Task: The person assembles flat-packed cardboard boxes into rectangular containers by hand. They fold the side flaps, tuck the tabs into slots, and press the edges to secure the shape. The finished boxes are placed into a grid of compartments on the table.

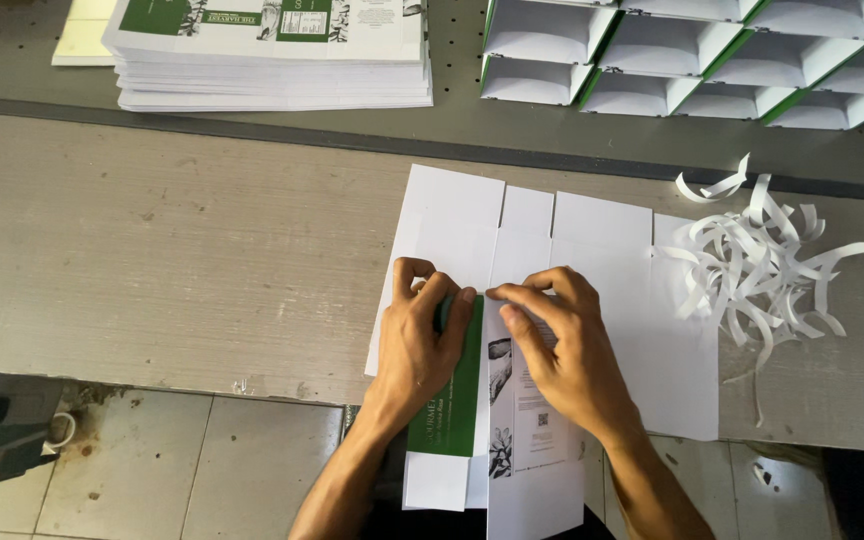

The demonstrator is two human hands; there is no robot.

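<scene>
Carton blank (592, 300), flat at the near table (152, 260) edge: we judge it light, thin, creasable, best held along its folds, where our left hand (422, 340) and right hand (562, 345) press open-fingered on folded panels.

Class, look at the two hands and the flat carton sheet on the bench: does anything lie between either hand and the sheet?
Nothing visible does. The left hand presses directly on the folded green panel, and the right hand rests on the carton sheet beside it. The paper strips lie off to the right, apart from both hands.
</scene>
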